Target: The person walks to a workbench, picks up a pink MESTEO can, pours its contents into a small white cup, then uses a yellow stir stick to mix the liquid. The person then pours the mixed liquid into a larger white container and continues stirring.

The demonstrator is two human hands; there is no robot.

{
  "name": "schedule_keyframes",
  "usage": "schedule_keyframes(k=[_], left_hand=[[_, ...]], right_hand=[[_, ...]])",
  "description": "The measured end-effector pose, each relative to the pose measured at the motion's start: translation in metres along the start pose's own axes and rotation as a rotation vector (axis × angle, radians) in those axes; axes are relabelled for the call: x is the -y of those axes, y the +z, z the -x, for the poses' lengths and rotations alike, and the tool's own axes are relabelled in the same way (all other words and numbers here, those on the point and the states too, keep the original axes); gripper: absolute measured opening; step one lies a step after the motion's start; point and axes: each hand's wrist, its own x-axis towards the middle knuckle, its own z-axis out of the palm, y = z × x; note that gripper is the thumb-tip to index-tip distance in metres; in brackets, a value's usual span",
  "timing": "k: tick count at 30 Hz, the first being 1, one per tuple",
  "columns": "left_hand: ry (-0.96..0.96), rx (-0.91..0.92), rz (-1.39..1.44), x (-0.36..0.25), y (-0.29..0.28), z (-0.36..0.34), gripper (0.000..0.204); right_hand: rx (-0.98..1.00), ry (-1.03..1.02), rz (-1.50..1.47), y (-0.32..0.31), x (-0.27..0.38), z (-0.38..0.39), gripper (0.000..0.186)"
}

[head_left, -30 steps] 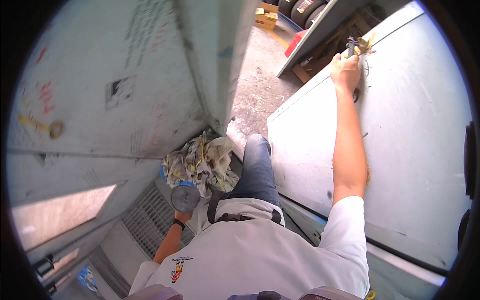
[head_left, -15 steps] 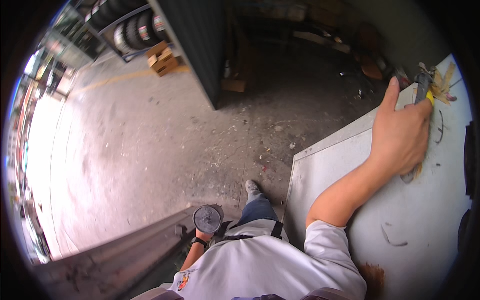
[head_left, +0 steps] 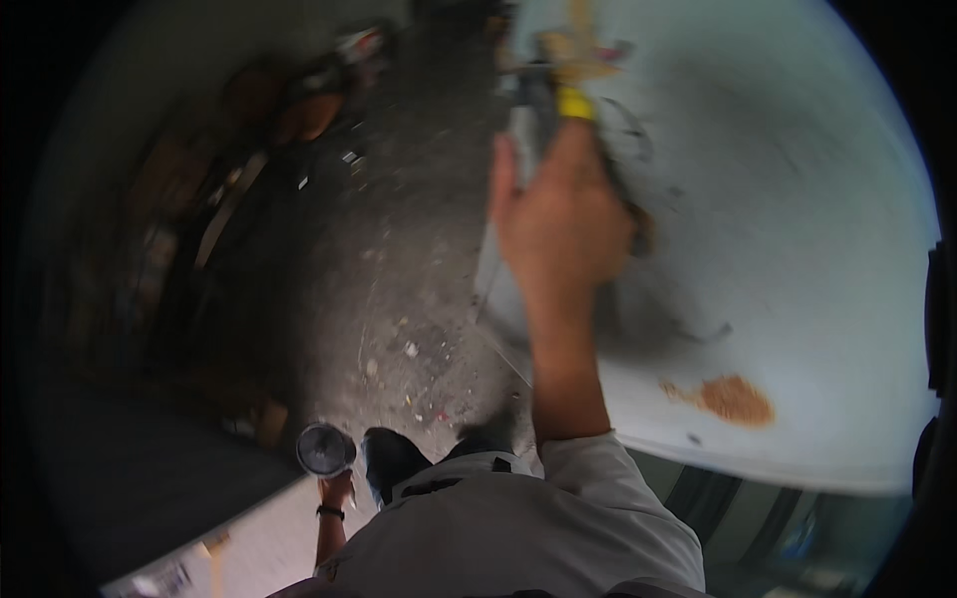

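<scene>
Right hand (head_left: 568,214) is closest, upper centre, forearm pointing up the frame, thumb out, fingers closed round a blurry dark-and-yellow tool (head_left: 575,103) over the white panel (head_left: 797,269). Left hand (head_left: 337,488)'s down lower left, gripping a dark round container (head_left: 325,450).

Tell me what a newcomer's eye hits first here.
Probably the right hand, blurred near centre, at a black-and-yellow object near the left edge of the large, flat, pale grey panel. Next, the irregular rust-orange patch low on that panel. Then the dark grey, round-topped container in the left hand, lower left.
</scene>
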Motion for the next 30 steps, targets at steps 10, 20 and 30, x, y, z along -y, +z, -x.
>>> schedule_keyframes(k=[10, 20, 30], left_hand=[[1.298, 0.491, -1.142, -0.133, -0.083, -0.361, 0.027], [1.043, 1.023, -0.909, -0.177, -0.016, -0.453, 0.023], [1.358, 1.256, -1.016, -0.138, 0.005, -0.308, 0.022]], right_hand=[[-0.185, 0.337, -0.032, -0.047, 0.011, 0.032, 0.053], [-0.507, 0.339, -0.495, -0.115, 0.067, 0.171, 0.025], [-0.798, 0.388, -0.625, -0.263, 0.071, 0.299, 0.024]])
